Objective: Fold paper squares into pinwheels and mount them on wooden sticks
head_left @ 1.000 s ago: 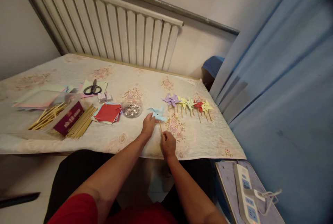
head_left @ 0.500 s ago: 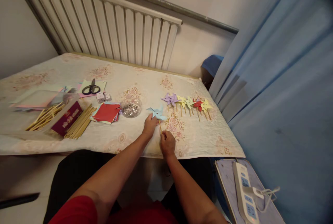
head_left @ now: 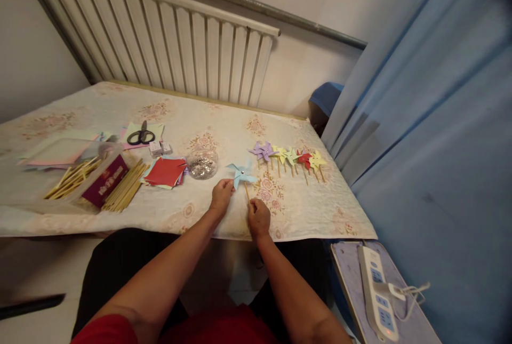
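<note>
Light-blue paper pinwheel on a thin wooden stick point(head_left: 241, 174) lies near the front edge of the floral-cloth table point(head_left: 192, 120).
Right hand point(head_left: 259, 218) pinches the stick's lower end, fingers closed on it. Left hand point(head_left: 222, 195) sits just left of the pinwheel, fingers curled together; contact with the paper unclear. Row of 5 paper pinwheels point(head_left: 288, 157) just beyond to the right, clear glass bowl of silver pins point(head_left: 202, 165) to the left.

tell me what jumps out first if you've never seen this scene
A light blue paper pinwheel on a thin stick sits at the table's near edge, the right hand pinching the stick and the left hand by its blades. Just right lies a row of finished pinwheels; red paper squares lie to the left.
</note>
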The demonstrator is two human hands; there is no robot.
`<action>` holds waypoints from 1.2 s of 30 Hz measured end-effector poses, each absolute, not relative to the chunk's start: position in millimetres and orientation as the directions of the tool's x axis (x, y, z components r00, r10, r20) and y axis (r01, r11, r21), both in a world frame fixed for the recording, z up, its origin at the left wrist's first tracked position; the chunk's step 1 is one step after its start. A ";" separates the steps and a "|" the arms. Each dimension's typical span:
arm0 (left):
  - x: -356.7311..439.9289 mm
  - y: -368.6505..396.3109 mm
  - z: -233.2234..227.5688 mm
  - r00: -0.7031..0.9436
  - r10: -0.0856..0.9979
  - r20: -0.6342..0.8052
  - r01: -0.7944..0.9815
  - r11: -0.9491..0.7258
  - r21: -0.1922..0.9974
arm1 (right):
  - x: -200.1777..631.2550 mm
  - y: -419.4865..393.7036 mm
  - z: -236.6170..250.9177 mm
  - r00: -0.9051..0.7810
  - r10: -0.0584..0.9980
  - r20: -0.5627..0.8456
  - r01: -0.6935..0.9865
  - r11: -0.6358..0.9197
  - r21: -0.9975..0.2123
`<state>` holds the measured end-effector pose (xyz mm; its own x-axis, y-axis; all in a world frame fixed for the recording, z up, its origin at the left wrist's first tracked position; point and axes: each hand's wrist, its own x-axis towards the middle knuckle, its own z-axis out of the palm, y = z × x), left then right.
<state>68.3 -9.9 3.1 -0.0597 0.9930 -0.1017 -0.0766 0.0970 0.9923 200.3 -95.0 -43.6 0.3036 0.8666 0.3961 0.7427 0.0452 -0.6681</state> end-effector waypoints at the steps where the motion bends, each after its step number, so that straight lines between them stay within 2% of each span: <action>1: 69.8 -8.8 3.3 -0.060 0.993 -0.101 -0.055 0.098 0.994 | 200.4 -95.0 -43.5 0.303 0.866 0.397 0.744 0.046 -0.667; 8: 81.1 -9.6 7.3 -0.050 0.988 -0.143 -0.010 0.143 0.990 | 200.8 -95.1 -42.4 0.296 0.861 0.414 0.745 0.063 -0.664; 18: 91.4 -20.7 17.0 0.031 0.966 -0.258 -0.169 0.259 0.951 | 200.3 -96.1 -41.1 0.305 0.863 0.404 0.740 0.052 -0.670; 36: 97.9 -25.4 24.7 0.128 0.956 -0.264 -0.208 0.286 0.935 | 200.0 -96.3 -41.4 0.305 0.866 0.396 0.740 0.047 -0.671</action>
<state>97.9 -25.4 24.7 0.1282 0.9560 -0.2638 -0.2076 0.2860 0.9355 200.0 -96.3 -41.4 0.3046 0.8662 0.3962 0.7400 0.0467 -0.6710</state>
